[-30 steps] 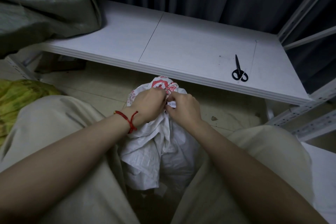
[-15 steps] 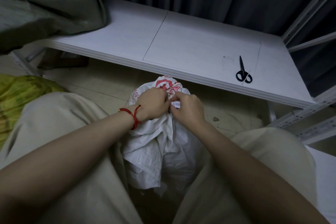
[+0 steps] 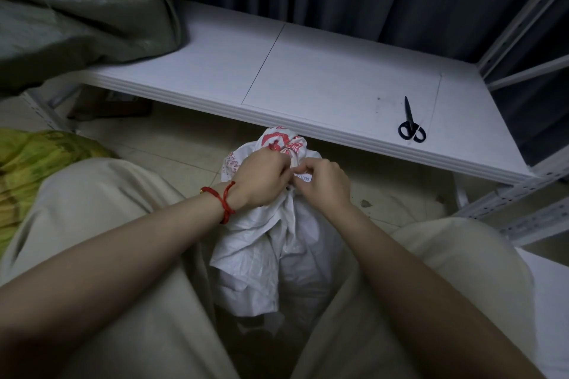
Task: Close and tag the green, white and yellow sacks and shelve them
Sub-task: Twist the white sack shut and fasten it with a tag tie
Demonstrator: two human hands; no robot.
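A white sack [image 3: 271,243] with red print stands on the floor between my knees, its neck gathered in front of the shelf edge. My left hand [image 3: 261,177] grips the bunched neck. My right hand [image 3: 323,183] pinches a small white tag [image 3: 303,178] with printed digits against that neck. What fastens the tag is hidden by my fingers. A green sack [image 3: 77,6] lies on the left end of the white shelf [image 3: 308,71]. A yellow sack [image 3: 27,160] lies on the floor at the far left.
Black scissors [image 3: 411,123] lie on the right part of the shelf. White metal rack posts [image 3: 523,194] rise at the right. A dark curtain hangs behind the shelf. Tiled floor shows under it.
Both hands stay at the sack's neck, with small finger shifts around the tag. The view has tilted slightly, so shelf and scissors sit a little further right.
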